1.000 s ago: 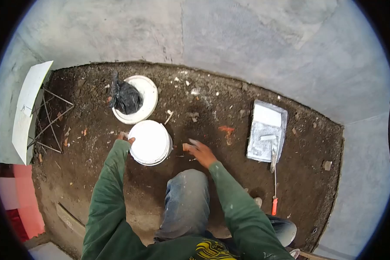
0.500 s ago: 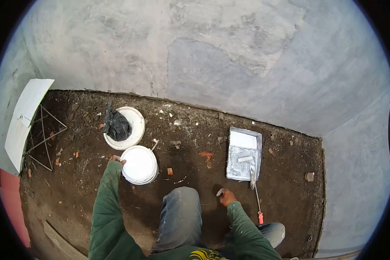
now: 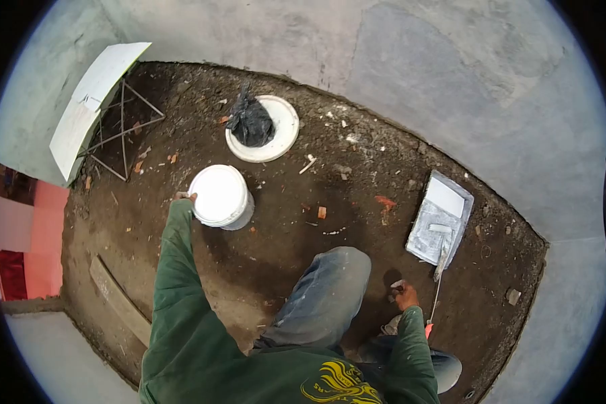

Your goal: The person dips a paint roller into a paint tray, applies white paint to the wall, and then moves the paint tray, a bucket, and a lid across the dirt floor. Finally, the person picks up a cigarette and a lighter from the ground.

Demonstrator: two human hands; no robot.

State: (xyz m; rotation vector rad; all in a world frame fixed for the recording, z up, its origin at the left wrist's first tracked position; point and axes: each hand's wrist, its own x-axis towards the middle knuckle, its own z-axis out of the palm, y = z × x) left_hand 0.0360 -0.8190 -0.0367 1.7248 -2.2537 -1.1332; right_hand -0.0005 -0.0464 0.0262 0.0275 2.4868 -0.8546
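Observation:
My left hand [image 3: 187,197] is closed on the left rim of a white bucket [image 3: 234,219], which stands on the dirt floor and looks full of white paint. At the right, my right hand [image 3: 404,295] hangs low beside my knee, its fingers curled. Whether it holds anything is too small to make out. Nearest to that hand is a paint tray [image 3: 420,232] with white paint at its far end. Across the tray lies a paint roller [image 3: 441,229], its red handle pointing toward me.
A white bucket lid [image 3: 287,128] lies beyond the bucket with a crumpled black plastic bag [image 3: 251,122] on it. White panels on a metal frame [image 3: 91,101] stand at the left. A plank [image 3: 118,296] lies nearer. Grey walls [image 3: 437,60] border the dirt floor.
The bucket, gripped by my left hand, has shifted away from the lid and small stick, toward me and left. The view has turned left. My right hand remains low near the tray.

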